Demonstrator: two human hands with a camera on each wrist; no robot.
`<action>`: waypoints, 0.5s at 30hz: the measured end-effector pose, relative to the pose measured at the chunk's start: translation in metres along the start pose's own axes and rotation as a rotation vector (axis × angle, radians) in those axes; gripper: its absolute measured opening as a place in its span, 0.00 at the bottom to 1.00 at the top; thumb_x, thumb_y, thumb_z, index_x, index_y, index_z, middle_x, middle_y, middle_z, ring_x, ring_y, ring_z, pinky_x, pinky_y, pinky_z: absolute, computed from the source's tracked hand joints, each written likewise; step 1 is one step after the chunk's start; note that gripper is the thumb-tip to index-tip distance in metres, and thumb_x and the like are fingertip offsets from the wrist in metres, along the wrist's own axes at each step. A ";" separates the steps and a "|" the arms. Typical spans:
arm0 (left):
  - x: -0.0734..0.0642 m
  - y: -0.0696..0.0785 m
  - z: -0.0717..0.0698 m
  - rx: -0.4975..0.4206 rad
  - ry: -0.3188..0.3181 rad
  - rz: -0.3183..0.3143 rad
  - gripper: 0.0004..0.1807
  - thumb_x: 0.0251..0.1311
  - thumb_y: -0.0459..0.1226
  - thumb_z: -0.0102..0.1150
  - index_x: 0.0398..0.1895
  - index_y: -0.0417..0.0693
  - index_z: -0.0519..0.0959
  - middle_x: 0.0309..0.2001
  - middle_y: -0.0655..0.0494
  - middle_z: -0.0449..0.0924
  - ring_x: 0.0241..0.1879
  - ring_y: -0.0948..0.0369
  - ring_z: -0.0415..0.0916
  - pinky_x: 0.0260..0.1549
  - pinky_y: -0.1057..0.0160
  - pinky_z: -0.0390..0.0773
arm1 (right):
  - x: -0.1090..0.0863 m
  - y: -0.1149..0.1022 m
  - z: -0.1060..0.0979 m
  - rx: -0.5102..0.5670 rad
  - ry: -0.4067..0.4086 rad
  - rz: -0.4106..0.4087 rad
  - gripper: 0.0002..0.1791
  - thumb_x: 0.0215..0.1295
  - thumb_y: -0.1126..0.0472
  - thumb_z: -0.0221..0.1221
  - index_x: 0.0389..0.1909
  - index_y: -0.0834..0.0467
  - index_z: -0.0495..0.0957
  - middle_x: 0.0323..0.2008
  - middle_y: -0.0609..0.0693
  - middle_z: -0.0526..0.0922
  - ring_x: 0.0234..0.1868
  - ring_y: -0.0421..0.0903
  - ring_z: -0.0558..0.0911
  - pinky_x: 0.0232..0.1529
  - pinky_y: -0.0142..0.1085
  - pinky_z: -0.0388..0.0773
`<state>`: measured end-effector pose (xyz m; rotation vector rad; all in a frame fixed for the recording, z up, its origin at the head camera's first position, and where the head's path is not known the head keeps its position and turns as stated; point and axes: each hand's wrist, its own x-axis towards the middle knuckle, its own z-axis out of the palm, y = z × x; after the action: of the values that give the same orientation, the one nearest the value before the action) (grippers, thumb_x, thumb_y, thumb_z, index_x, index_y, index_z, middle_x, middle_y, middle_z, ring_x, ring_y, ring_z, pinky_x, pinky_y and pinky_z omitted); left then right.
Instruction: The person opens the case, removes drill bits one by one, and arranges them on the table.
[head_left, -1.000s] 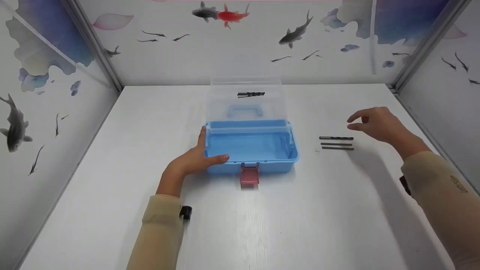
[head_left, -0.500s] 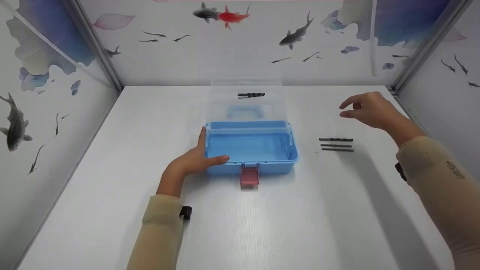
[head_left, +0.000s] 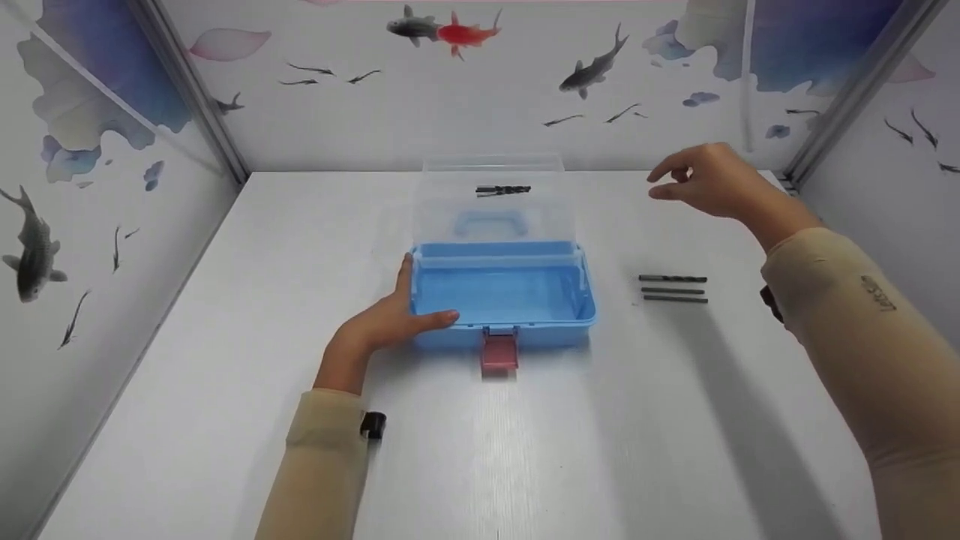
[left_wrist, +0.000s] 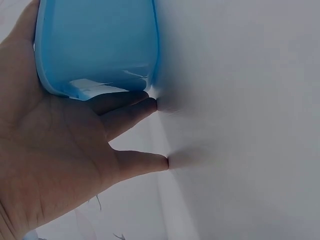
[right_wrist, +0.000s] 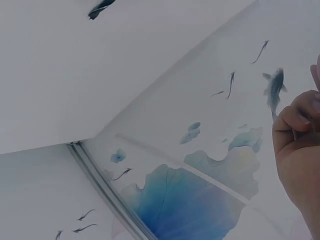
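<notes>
Blue box (head_left: pixel 551 336), centre of frame: clear lid (head_left: pixel 439 221) swung back. Left hand (head_left: pixel 375 322) braced on its left end, fingers straight and spread, thumb over the front edge. Right hand (head_left: pixel 712 180), upper right, in the air; small thumb–forefinger gap, nothing visible between. Dark rods (head_left: pixel 673 290), three, right of centre. Dark bundle (head_left: pixel 503 190), upper centre; on or behind lid, cannot tell. Judged step: box steadied, right hand reaching. Next probably calls for a fine pinch. Right-wrist view crops the hand.
</notes>
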<state>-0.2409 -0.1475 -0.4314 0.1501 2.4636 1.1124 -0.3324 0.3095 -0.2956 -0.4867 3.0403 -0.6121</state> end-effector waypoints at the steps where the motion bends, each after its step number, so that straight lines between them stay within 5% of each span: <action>1: 0.000 0.000 0.000 -0.001 0.002 0.000 0.73 0.62 0.65 0.67 0.84 0.62 0.16 0.89 0.44 0.32 0.87 0.41 0.41 0.81 0.34 0.53 | 0.003 -0.003 0.000 -0.001 0.002 -0.005 0.16 0.75 0.56 0.65 0.57 0.58 0.87 0.40 0.56 0.79 0.42 0.50 0.73 0.37 0.40 0.69; 15: 0.000 0.002 0.000 0.049 -0.001 -0.007 0.74 0.61 0.68 0.66 0.84 0.59 0.15 0.89 0.43 0.35 0.87 0.41 0.44 0.82 0.36 0.54 | 0.044 -0.052 0.003 -0.026 -0.057 -0.040 0.19 0.78 0.57 0.62 0.63 0.59 0.84 0.46 0.60 0.80 0.47 0.54 0.76 0.45 0.46 0.73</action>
<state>-0.2407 -0.1460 -0.4295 0.1564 2.4900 1.0499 -0.3590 0.2499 -0.2760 -0.5568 2.9955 -0.5514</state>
